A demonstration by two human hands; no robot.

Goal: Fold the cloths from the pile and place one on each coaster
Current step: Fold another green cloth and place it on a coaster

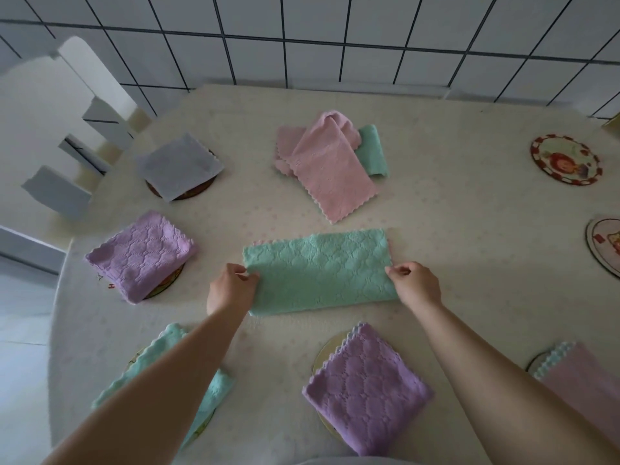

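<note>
A green cloth, folded into a long strip, lies flat at the middle of the desk, and everything else is placed around it. The left hand pinches the strip's left short end, fingers curled onto the edge, and the right hand pinches its right short end the same way. Just beyond the strip, toward the tiled wall, sits the pile: a pink cloth draped over another pink one, with a second green cloth showing from under its right side. To the strip's left a folded purple cloth rests on a coaster, and farther back on that side a grey cloth covers another coaster. Nearer the person, a folded purple cloth lies on a coaster just below the strip, a folded green one sits under the left forearm, and a pink one lies at the near right edge. Well to the strip's right, two bare coasters show: a red-rimmed coaster farther back and a partly cropped coaster at the picture's edge.
</note>
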